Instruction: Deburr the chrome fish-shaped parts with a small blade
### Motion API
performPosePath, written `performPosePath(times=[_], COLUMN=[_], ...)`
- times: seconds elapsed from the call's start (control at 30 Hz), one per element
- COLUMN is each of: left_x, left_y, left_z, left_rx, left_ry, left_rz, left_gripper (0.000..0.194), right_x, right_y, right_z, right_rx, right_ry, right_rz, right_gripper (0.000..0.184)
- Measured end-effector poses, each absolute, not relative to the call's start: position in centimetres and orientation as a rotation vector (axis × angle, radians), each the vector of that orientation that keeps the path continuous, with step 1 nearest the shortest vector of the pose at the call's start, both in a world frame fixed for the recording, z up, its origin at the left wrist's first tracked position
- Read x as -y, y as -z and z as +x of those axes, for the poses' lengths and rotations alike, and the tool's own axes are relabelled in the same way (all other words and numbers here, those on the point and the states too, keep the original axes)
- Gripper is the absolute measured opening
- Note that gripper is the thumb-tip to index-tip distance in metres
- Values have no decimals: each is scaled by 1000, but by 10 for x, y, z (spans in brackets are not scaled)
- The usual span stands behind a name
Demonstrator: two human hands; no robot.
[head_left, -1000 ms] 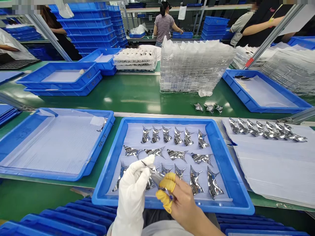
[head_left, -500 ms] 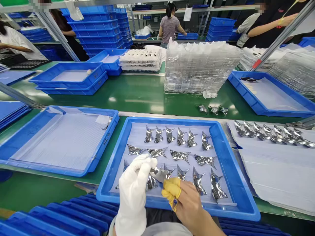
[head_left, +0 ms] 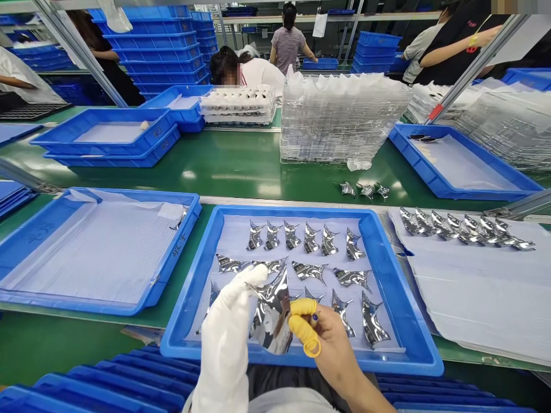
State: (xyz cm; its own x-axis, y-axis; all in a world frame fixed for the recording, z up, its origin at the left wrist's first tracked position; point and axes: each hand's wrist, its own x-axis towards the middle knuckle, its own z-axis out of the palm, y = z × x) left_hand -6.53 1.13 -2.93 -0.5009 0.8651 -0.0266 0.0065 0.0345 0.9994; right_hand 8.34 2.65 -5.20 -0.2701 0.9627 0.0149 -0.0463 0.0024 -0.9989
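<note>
My left hand [head_left: 228, 332], in a white glove, pinches the upper edge of a shiny chrome fin-shaped part [head_left: 273, 315]. Facing it, my right hand [head_left: 327, 347], with yellow finger cots on the thumb and forefinger, grips the part's right side. Both hold the part up over the near edge of a blue tray [head_left: 390, 298]. Several more chrome parts [head_left: 310, 271] lie in rows on the tray's white liner.
An almost bare lined blue tray [head_left: 26, 252] sits to the left. A row of chrome parts [head_left: 465, 226] lies on white sheets at right. Stacked clear blister trays [head_left: 340, 117] and more blue trays stand across the green belt. Other people work behind.
The chrome part has been raised and turned broadside toward me, looking much larger. Both hands stayed over the tray's near edge. A person's head has appeared behind the far white trays.
</note>
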Motion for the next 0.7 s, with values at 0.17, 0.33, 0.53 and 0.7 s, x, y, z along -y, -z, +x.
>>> performPosePath(times=[0.17,0.33,0.53,0.7], left_x=[-12,-16,-9,-5], left_y=[28,30,35,30], left_z=[-57,-63,-71,-65], left_rx=[-1578,-1710,-1545,-1513], left_ry=[-1535,-1650,-1794,-1861], left_rz=[766,840,953,1048], left_gripper=[68,30,22,24], right_x=[-28,-24,-26,-31], right_y=[40,41,41,40], right_z=[80,87,93,94], right_rx=[1552,1825,1935,1940], right_ry=[-1169,-664,-395,-364], right_rz=[-928,-794,-743,-714], right_gripper=[25,22,35,38])
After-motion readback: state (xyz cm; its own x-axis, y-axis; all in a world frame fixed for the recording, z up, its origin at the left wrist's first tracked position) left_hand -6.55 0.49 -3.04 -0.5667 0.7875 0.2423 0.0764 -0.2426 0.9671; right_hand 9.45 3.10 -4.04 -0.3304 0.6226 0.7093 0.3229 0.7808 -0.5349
